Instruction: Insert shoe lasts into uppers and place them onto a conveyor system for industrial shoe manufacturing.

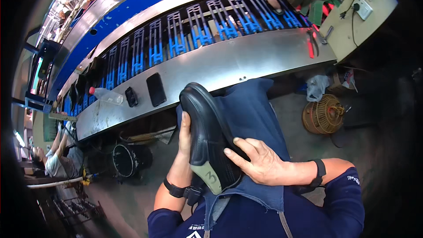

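Note:
A black shoe (200, 125) lies over my lap on a dark blue cloth apron (257, 108), toe pointing away from me and a grey-green patch at its heel end. Along its left side my left hand (184, 139) is closed on it, thumb up against the edge and the other fingers hidden underneath. My right hand (262, 161) is on the shoe's right side near the heel end. Its thumb and forefinger rest at the shoe's edge, and the remaining fingers are curled or out of sight.
Ahead runs a metal ledge (202, 68) with a phone (156, 89), a small black object (131, 97), a clear bottle (108, 95) and red-handled pliers (311, 44). Behind it are blue-and-black conveyor racks (176, 35). A bucket (125, 161) and round fan (324, 113) stand below. Other people work at left.

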The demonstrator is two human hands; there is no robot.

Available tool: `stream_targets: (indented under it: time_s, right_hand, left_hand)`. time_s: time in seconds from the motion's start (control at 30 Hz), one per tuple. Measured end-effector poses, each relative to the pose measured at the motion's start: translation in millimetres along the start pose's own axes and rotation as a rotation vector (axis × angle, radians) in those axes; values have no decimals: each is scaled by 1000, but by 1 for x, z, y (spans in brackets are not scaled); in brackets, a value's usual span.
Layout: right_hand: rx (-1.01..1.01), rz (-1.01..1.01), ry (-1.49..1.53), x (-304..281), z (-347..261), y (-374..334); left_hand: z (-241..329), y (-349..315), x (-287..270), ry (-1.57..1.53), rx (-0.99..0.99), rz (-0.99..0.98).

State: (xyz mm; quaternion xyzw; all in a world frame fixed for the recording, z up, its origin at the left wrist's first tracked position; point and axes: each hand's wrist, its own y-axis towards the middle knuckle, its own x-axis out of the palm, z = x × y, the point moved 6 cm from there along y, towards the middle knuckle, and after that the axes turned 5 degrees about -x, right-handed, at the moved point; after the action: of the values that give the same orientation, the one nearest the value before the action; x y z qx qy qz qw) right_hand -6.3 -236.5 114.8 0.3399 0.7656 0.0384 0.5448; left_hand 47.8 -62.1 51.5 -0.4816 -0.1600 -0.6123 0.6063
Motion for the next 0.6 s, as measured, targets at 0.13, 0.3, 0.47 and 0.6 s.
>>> stream_targets:
  time_s: [0.13,0.3,0.47,0.6]
  right_hand:
    - [-341,257,-27,-14,11,25]
    - [-483,488,354,-64,9,83]
    - [374,166,574,23,112,95]
    - [980,254,1188,90,197,80]
  left_hand:
    - [14,20,-4,42,-54,57]
    - [26,-32,-10,732,93,177]
    - [34,-36,-9,1049,824,70]
    - [21,81,-34,342,217,92]
